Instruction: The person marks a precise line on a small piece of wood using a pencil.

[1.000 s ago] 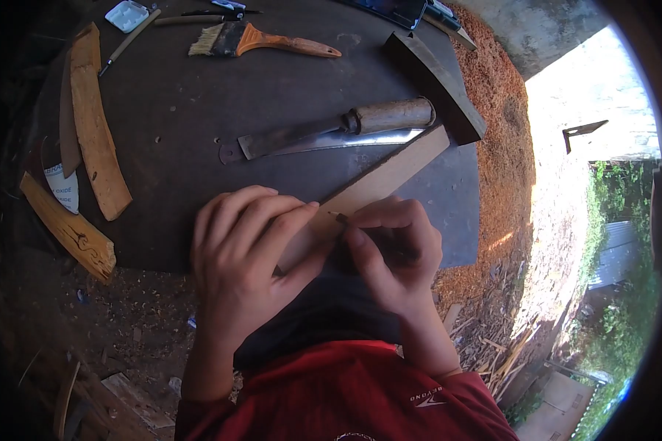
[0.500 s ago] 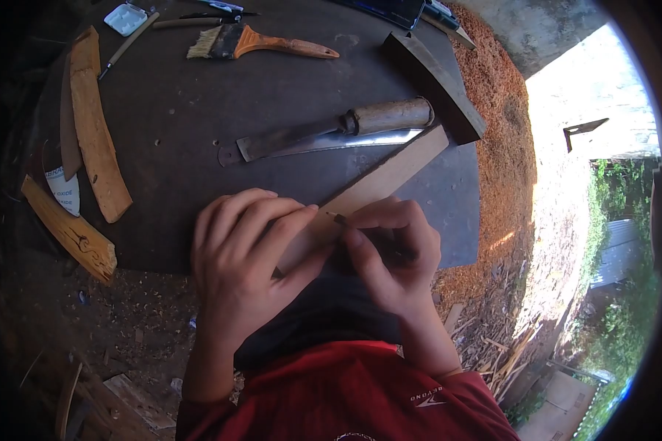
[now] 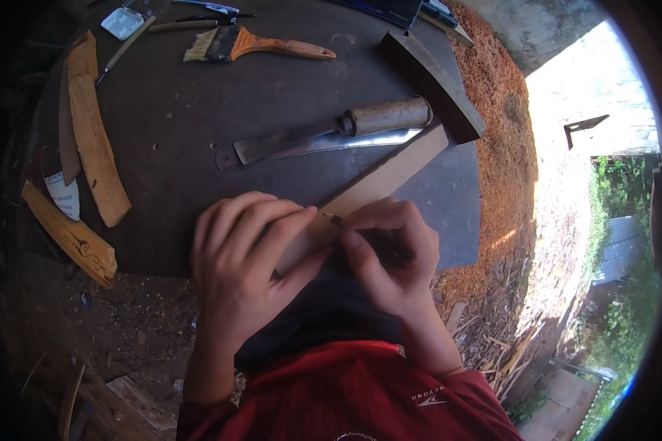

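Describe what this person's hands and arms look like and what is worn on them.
Both the left hand and the right hand are bare: no gloves, rings or watch show. The forearms are uncovered. A red shirt with a small white logo shows below.

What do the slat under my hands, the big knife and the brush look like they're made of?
Slat: pale bare wood, matte and unfinished. Knife: dull grey metal blade, probably steel, with a worn, rough wooden handle. Brush: orange glossy handle, likely varnished wood or plastic, dark metal ferrule, pale bristles.

Small tool [image 3: 336,219] mostly behind fingers [image 3: 368,253]
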A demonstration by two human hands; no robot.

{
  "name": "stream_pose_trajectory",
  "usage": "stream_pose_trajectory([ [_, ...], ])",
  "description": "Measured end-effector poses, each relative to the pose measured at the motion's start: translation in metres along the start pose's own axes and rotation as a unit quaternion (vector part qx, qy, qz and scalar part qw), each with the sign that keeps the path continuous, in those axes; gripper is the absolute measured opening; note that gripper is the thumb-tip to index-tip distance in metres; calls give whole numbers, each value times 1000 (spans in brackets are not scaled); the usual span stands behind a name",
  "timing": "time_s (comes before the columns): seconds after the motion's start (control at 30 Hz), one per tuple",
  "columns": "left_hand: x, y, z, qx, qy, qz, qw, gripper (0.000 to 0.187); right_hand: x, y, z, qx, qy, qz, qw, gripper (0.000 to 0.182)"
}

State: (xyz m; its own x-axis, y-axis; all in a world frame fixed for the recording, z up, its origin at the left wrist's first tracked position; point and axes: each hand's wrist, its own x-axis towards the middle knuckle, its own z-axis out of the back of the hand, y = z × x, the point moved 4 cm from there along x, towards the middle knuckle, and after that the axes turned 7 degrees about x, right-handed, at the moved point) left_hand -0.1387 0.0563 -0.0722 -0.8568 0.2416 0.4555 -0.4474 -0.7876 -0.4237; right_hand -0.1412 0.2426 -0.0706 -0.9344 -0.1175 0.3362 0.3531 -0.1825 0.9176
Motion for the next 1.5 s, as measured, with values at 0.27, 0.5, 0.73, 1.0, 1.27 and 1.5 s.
stream_pose_trajectory([
  [0.27,1,-1,0,2,-5,-6,1000,43,0,0,0,-5,-1,-2,1000,14],
  [0.5,1,-1,1,3,-1,-6,1000,41,0,0,0,-8,2,-4,1000,14],
  [0.73,1,-1,1,5,-2,-7,1000,42,0,0,0,-10,6,-20,1000,15],
  [1.0,0,1,0,3,-3,-9,1000,43,-2,2,-1,-39,15,-20,999,19],
  [1.27,-1,1,0,3,-9,-7,1000,40,-8,7,7,37,-47,-112,992,18],
  [1.5,-2,2,-1,0,-14,-12,1000,41,-11,8,16,-34,-32,-35,998,15],
])
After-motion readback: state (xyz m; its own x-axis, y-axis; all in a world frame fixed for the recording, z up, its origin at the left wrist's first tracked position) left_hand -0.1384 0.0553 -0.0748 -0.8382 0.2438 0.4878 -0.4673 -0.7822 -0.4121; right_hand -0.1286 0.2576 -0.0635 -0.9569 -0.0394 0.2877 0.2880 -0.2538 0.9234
